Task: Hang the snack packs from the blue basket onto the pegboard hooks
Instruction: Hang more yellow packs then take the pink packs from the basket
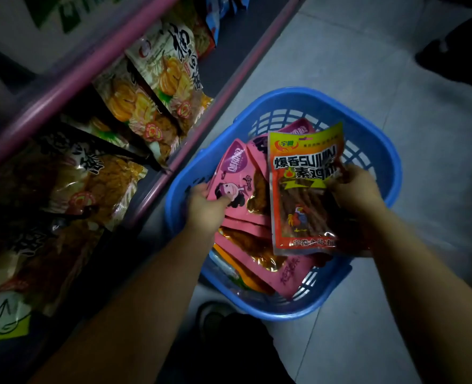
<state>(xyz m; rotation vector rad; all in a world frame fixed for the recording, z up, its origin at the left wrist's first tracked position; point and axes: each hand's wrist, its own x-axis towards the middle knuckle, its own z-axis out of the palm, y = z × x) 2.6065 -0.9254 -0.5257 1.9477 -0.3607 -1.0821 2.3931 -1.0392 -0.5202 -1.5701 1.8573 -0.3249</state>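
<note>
Blue basket [378,151] picking: my left hand [204,209] pinches pink packs [234,173], right hand [353,189] grips the orange pack [304,189], probably hook-bound next.

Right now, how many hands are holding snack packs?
2. The left hand grips a pink pack over the blue basket; the right hand grips the orange-red pack beside it.

Over the blue basket [378,151] on the floor, the left hand [205,207] pinches a pink pack [233,176]. The right hand [353,188] grips an orange pack [302,195], seemingly lifted clear of the pile.
</note>
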